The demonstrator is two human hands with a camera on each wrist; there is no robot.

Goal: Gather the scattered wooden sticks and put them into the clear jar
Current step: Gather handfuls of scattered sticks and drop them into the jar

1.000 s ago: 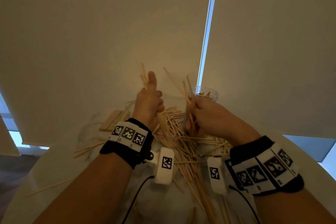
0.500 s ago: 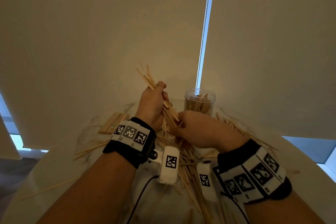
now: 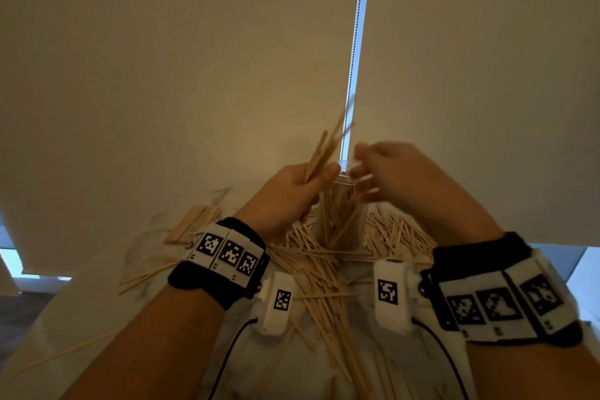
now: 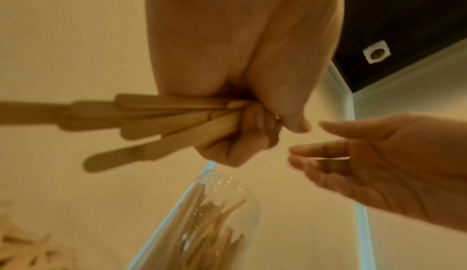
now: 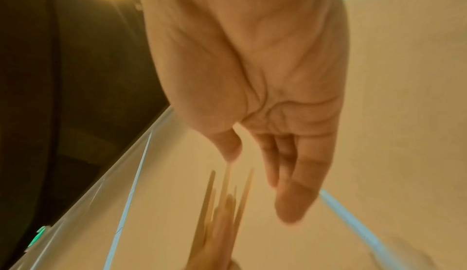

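Left hand [image 3: 292,191] grips sticks [image 4: 161,122]; right hand [image 3: 389,172], blurred, fingers loose, hides the jar [image 4: 222,220] rim that the left wrist view shows

A: Where does the head view sit?
B: Above both wrists, facing forward and down at the table [image 3: 97,302].
A: And the wrist views?
B: Each looks up along its palm, very near. All three share the sticks [image 3: 324,153] in the left hand [image 4: 242,70]; jar [image 4: 222,210] shows in two.

white table [image 3: 97,312]: loose wooden sticks [image 3: 324,279], clear jar [image 3: 341,214] upright, stick stack [image 3: 191,227].
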